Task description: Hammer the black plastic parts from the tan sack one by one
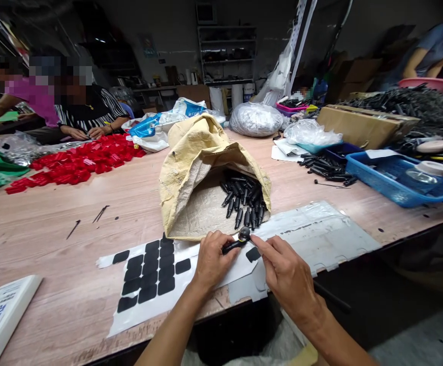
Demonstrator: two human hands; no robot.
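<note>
My left hand (214,258) is closed around a black handle with a round head (244,234), held just above the table's near edge. A thin yellowish line shows by the head. The index fingertip of my right hand (287,264) meets the head's right side; its other fingers are curled in, and anything between them is hidden. Beneath my hands lies a white backing sheet with black rounded-square stickers (151,264). One loose-standing sticker (252,254) sits between my hands. Just beyond, a yellow woven sack (191,203) lies with its mouth toward me, showing several black handle pieces (244,195).
Red parts (80,160) are heaped at left, near two seated people. A white box (8,315) stands at the near left. On the right are a blue tray (381,175) with a clear jar, a cardboard box (358,127) and a heap of dark parts (423,112).
</note>
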